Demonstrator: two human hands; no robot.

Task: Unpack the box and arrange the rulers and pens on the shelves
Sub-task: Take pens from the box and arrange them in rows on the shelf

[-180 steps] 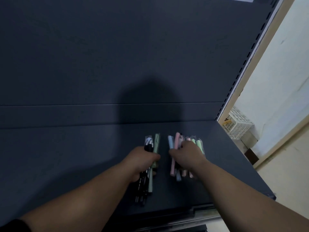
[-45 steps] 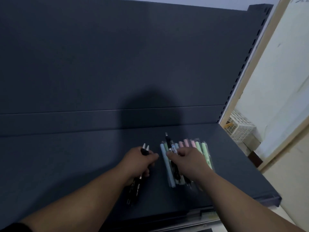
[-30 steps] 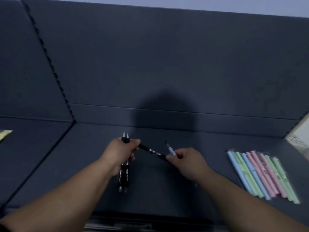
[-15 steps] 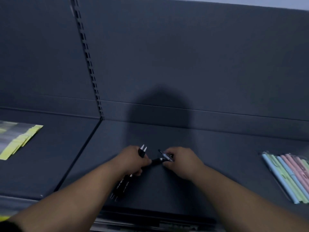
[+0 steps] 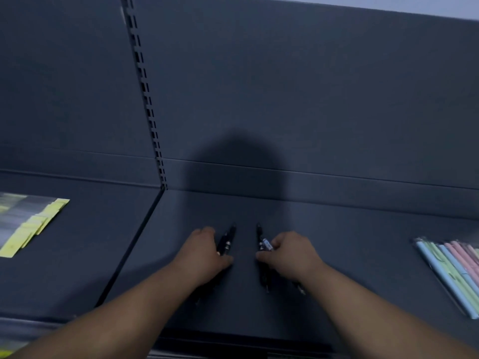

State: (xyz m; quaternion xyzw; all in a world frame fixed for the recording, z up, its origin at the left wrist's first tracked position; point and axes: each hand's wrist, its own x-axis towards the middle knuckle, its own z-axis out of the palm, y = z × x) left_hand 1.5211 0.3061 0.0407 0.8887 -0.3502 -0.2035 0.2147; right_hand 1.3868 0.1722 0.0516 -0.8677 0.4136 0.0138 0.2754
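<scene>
Since half a second ago the hands have drawn apart and come down, so the dark pens that were raised and crossed between them now lie low on the shelf (image 5: pixel 363 257) in two bunches, tips toward the back panel. The left hand (image 5: pixel 204 252) is curled over the left bunch of pens (image 5: pixel 228 239), thumb tucked in beside the barrels. The right hand (image 5: pixel 291 252) pinches the right bunch of pens (image 5: pixel 262 244), one of which carries a small white label, between thumb and bent fingers. Both bunches sit mid-shelf, a narrow gap between them. The pastel pens (image 5: pixel 451 268) lie in a neat slanted row well off to the right, and blurred yellow packets (image 5: pixel 33 224) rest on the neighbouring shelf to the left.

These pens look light, stiff and smooth. Round barrels will likely roll or fan out once released, so they are best held across the middle of the bunch, several at once, and pressed flat before the fingers lift. They do not look fragile, though the tips and clips could snag one another.
</scene>
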